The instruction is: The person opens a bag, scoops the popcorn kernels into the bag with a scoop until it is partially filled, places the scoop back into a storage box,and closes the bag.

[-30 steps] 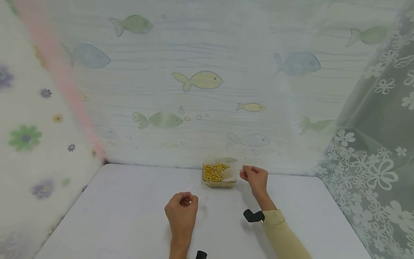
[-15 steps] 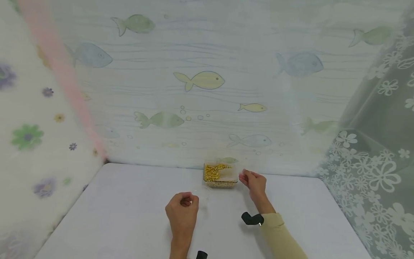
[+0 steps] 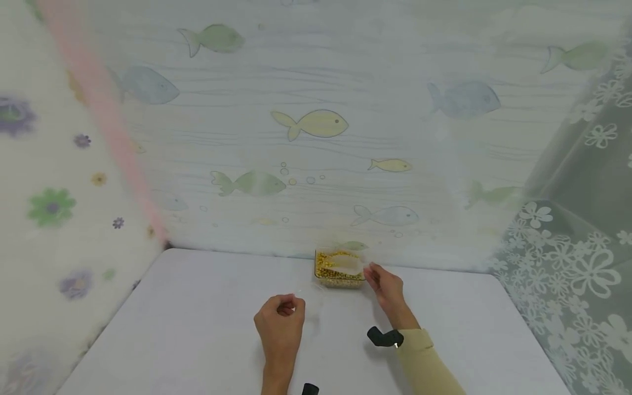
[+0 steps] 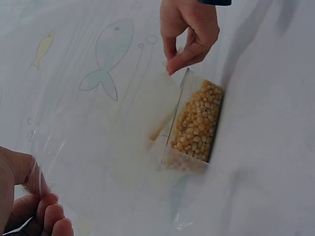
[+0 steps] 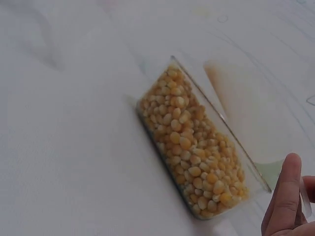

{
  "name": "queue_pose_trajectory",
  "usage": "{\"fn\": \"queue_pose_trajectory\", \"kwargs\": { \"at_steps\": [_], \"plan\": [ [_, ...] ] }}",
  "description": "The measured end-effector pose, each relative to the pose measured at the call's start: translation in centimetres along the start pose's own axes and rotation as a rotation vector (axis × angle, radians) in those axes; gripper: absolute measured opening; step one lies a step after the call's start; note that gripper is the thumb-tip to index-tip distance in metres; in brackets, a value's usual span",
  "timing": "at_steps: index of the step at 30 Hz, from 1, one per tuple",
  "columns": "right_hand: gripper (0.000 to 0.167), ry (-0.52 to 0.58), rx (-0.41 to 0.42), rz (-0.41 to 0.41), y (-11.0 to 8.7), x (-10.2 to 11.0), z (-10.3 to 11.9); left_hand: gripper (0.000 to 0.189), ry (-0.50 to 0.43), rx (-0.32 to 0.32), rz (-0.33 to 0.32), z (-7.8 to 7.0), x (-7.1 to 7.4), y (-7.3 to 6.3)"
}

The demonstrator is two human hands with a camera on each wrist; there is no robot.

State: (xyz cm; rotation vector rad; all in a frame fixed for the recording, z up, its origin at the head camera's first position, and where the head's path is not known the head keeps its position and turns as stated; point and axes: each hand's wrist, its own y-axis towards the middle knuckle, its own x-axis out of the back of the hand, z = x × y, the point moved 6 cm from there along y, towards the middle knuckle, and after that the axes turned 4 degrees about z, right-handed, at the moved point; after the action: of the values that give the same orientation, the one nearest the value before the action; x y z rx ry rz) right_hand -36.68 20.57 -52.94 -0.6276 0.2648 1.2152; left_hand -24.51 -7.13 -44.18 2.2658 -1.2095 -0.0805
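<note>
A clear rectangular container (image 3: pixel 340 284) of yellow corn kernels (image 5: pixel 189 162) stands at the back of the table. My right hand (image 3: pixel 388 286), at the container's right end, pinches the handle of a pale, translucent scoop (image 3: pixel 346 265). The scoop's bowl lies level with the rim, with kernels showing around it. Nearer the front and to the left, my left hand (image 3: pixel 280 323) pinches the edge of a thin clear plastic bag (image 4: pixel 44 147) between thumb and fingers. The bag hangs to the right of that hand and shows mainly by its glints. Little of the scoop's handle is visible.
The white table (image 3: pixel 207 329) ends just behind the container at a fish-printed curtain (image 3: pixel 237 219). A flowered curtain (image 3: pixel 54 258) borders the left side, and a sheer flowered one (image 3: pixel 558 263) the right. Black wrist cameras (image 3: pixel 385 336) jut out near the forearms.
My right hand has come down and slightly left, and the scoop has shifted left across the kernels, its bowl turning flatter. My left hand keeps its hold on the bag; the head view has shifted slightly.
</note>
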Motion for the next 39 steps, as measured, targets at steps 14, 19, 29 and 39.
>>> {"fn": "queue_pose_trajectory", "kwargs": {
  "at_steps": [14,19,29,39],
  "plan": [
    [0.013,0.09,-0.039,0.063,-0.4,-0.6,1.0,0.011,-0.002,-0.025,-0.012,0.1,0.0,0.1],
    [0.015,0.072,-0.031,0.047,-0.4,-0.4,1.1,0.011,0.001,-0.031,-0.017,0.0,0.2,0.3],
    [0.014,0.053,0.0,0.013,-0.6,0.1,1.2,0.011,-0.006,-0.02,-0.013,0.1,0.2,0.2],
    [0.008,0.077,-0.01,0.012,-1.0,0.3,1.0,0.011,0.001,-0.002,-0.002,0.2,0.2,0.1]
  ]
}}
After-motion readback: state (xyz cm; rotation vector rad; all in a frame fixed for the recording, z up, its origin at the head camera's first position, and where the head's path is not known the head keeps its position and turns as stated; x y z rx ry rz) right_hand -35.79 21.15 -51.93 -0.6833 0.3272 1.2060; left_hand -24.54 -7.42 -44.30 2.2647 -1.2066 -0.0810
